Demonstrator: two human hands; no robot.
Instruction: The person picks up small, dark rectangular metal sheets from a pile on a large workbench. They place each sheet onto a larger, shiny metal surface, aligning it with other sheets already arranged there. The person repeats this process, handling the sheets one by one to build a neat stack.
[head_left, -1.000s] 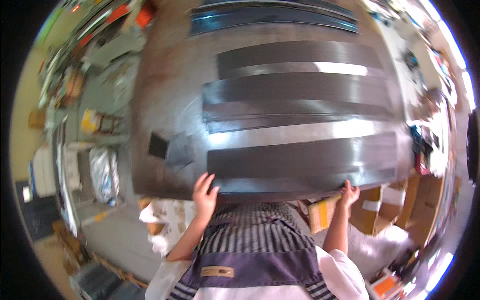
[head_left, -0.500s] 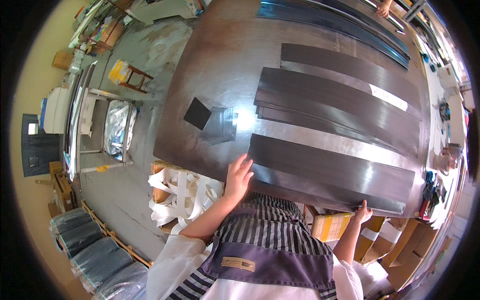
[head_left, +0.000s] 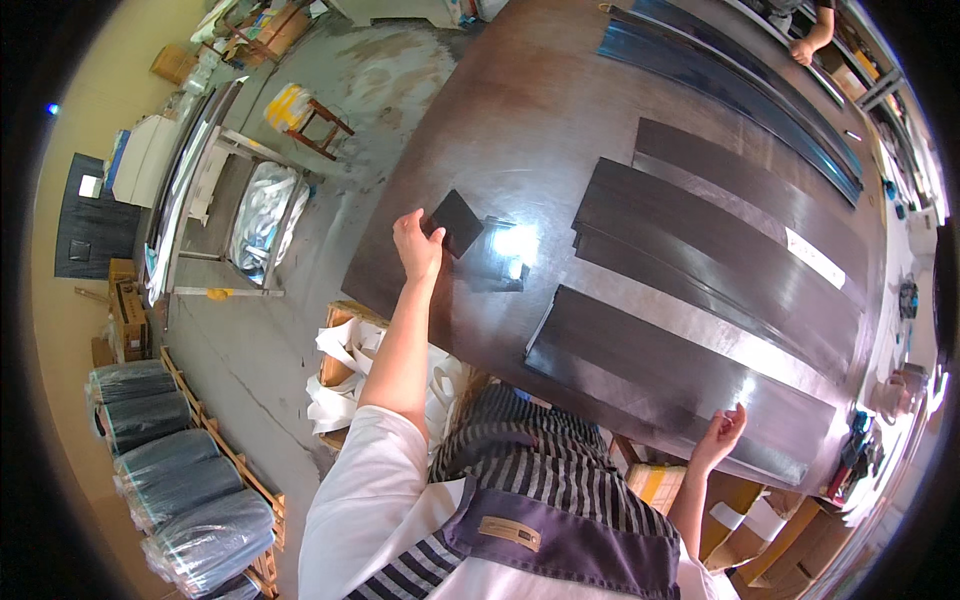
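My left hand (head_left: 420, 248) reaches over the table's left part, thumb and fingers apart at the left corner of a small black square piece (head_left: 455, 223). Whether it touches the square is hard to tell. Right beside that square lies a thin dark sheet (head_left: 503, 278) under a bright glare. Resting low over the right part of the nearest long dark strip (head_left: 660, 365) is my right hand (head_left: 722, 438), fingers parted and nothing in them. Farther back, overlapping long dark strips (head_left: 700, 225) lie side by side on the big dark table (head_left: 480, 130).
Glossy blue-black strips (head_left: 730, 90) lie along the far side, near another person's hand (head_left: 803, 50). A box of white offcuts (head_left: 345, 350) stands below the table's left front edge. Cardboard boxes (head_left: 740, 530) sit at the lower right; wrapped rolls (head_left: 190, 450) and a stool (head_left: 310, 125) are at left.
My left hand has gone from the near strip's left end to the black square. My right hand has come off the strip's front edge onto its top. The whole view has shifted.
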